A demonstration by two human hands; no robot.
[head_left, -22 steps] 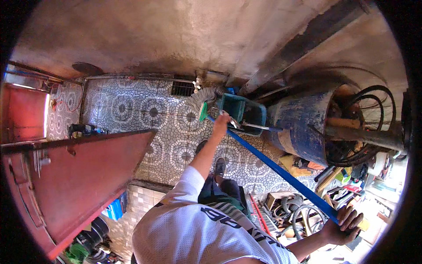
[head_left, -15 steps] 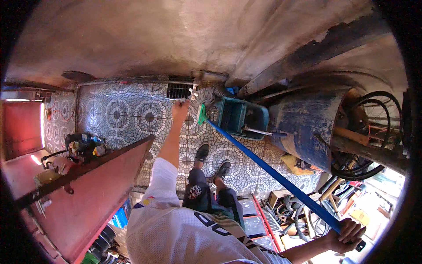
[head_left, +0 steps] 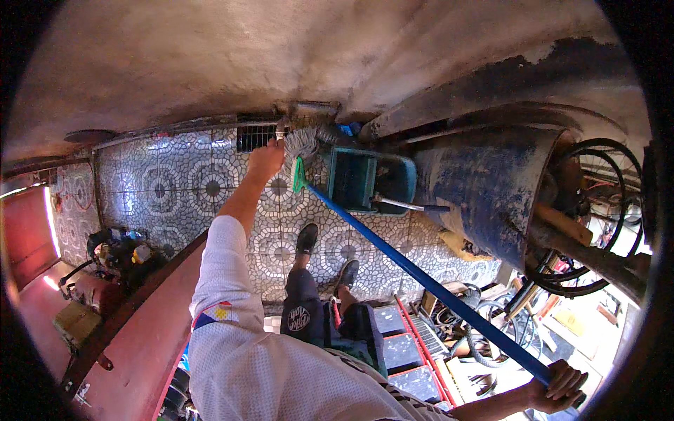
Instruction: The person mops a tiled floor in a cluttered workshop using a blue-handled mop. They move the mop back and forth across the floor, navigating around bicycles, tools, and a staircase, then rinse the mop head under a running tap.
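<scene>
My right hand [head_left: 558,388] is wrapped round the end of a long blue handle [head_left: 421,277] at the lower right. That handle runs up to a mop with a green clamp [head_left: 300,174] and grey strands [head_left: 303,144], by the wall. My left arm stretches forward. The left hand [head_left: 267,161] is closed at a white tap [head_left: 281,132] on the wall pipe; its fingers cover the tap's lower part. A teal mop bucket [head_left: 372,181] stands just right of the mop head, with a shorter handle [head_left: 407,205] lying across its near side.
A floor grate [head_left: 255,138] lies by the wall. A large blue drum [head_left: 484,186] lies on the right, with bicycle tyres [head_left: 621,203] beyond. A red metal panel [head_left: 151,337] and a small engine-like machine [head_left: 116,256] are on the left. Clutter with hoses [head_left: 484,330] fills the lower right.
My left hand has come up closer to the tap and now covers part of it. The view has shifted, so the wall, mop and bucket appear farther left. My right hand keeps its grip.
</scene>
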